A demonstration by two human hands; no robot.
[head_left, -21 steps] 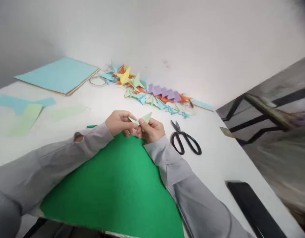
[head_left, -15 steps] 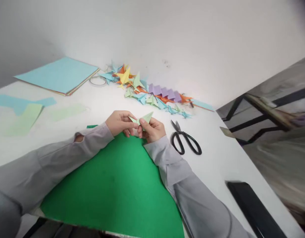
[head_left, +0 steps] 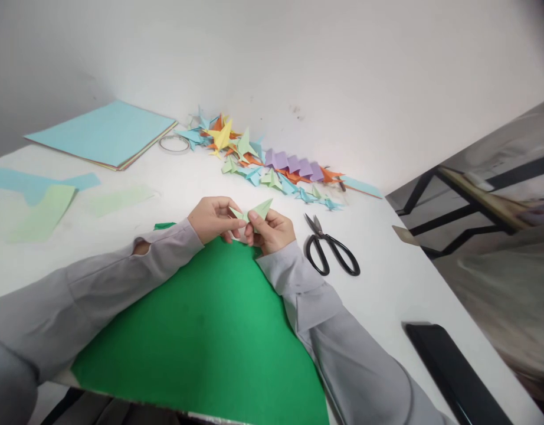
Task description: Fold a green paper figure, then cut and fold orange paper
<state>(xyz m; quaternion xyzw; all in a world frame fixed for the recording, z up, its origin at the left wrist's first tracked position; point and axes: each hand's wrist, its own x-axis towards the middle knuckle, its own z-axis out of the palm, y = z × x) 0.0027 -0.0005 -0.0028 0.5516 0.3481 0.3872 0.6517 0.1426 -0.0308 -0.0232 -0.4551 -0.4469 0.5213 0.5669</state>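
Note:
Both my hands pinch a small pale green folded paper piece above the far edge of a green felt mat. My left hand grips its left end with fingers closed. My right hand holds its right side, thumb pressed on top, and the paper's pointed tip sticks up to the right. Grey sleeves cover both forearms.
Black scissors lie just right of my right hand. A row of coloured folded paper figures lines the wall. A stack of coloured sheets sits far left, a tape ring beside it, paper scraps at left, and a black object at lower right.

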